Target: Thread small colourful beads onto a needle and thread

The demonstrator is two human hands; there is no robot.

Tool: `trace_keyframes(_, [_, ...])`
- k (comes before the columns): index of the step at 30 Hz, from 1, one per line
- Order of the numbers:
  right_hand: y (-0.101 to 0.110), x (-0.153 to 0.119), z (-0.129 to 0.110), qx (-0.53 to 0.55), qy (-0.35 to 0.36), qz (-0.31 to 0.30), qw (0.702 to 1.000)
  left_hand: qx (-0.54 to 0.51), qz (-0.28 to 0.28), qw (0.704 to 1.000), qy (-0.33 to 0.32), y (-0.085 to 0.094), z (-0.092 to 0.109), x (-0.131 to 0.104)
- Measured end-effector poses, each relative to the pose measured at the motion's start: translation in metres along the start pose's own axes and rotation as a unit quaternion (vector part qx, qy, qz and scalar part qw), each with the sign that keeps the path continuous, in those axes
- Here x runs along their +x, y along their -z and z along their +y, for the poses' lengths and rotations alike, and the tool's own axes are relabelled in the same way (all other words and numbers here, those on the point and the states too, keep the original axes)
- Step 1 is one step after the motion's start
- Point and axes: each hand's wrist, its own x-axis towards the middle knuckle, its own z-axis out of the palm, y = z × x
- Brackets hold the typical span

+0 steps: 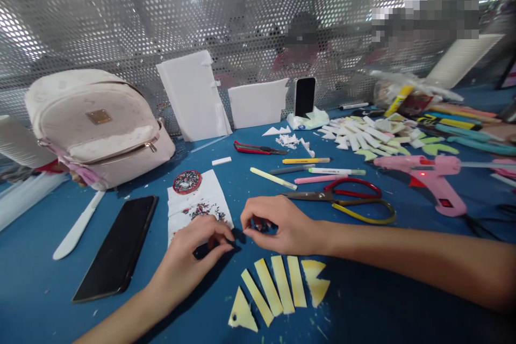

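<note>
My left hand (pixel 199 247) is curled at the lower edge of a white paper sheet (pixel 214 188), its thumb and fingertips close together around something I cannot make out. Just to the right, my right hand (pixel 282 226) bends its fingers into a pinch near the table; any small item there is hidden. On the sheet lie dark and red crumbs (pixel 203 209) and a round red-rimmed disc (pixel 187 182) with speckled filling. Below my hands, yellow strips (pixel 268 286) lie side by side between a triangular piece with a hole (pixel 242 312) and a notched tail-like piece (pixel 315 282).
Scissors (pixel 355 199) lie beyond my right forearm, with a pink glue gun (pixel 435 177) farther right. Markers (pixel 306 160), a red cutter (pixel 258 148) and paper scraps (pixel 358 131) lie behind. At left are a black phone (pixel 116 250), white knife (pixel 78 226) and backpack (pixel 99 129).
</note>
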Motion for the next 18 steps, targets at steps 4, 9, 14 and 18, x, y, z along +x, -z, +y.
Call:
trace_keyframes(4, [0.0, 0.0, 0.001, 0.009, -0.04, -0.003, 0.999, 0.019, -0.013, 0.999, -0.034, 0.001, 0.001, 0.001])
trace_keyframes(9, [0.001, -0.001, 0.002, 0.002, -0.042, -0.027, 0.999, 0.055, -0.02, 0.996, -0.06, 0.015, -0.007, 0.01])
trace_keyframes(14, [0.0, -0.001, 0.004, -0.002, -0.033, -0.033, 0.999, 0.261, -0.013, 0.965, -0.021, 0.068, -0.049, 0.037])
trace_keyframes(18, [-0.002, -0.001, 0.006, -0.001, -0.028, -0.026, 0.999, 0.317, 0.006, 0.948, 0.019, 0.103, -0.089, 0.061])
